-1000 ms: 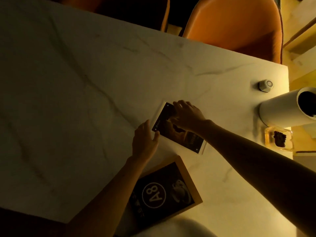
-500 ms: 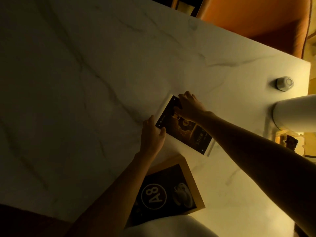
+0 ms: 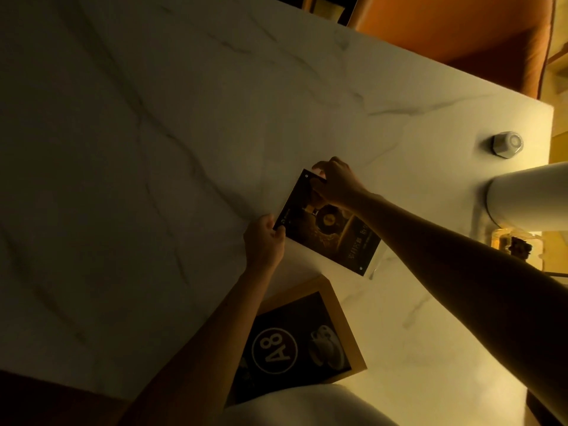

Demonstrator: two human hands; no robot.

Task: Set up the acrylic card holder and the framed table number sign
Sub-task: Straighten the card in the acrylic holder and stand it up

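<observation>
The left hand [image 3: 265, 241] pinches the near corner of the acrylic card holder [image 3: 330, 224], and the right hand [image 3: 336, 182] grips its far corner, fingers closed over the edge. The holder sits tilted on the marble table [image 3: 153, 149]. Just beside it, under the left forearm, lies the framed table number sign [image 3: 295, 342]. A white cylinder [image 3: 528, 198] and a small grey knob [image 3: 507, 145] stand well apart to the right, with an orange chair [image 3: 455, 35] beyond the table's far edge.

Two hands [image 3: 266, 241] [image 3: 338, 182], one card holder [image 3: 332, 229], one framed sign [image 3: 301, 342], one chair [image 3: 461, 32].
</observation>
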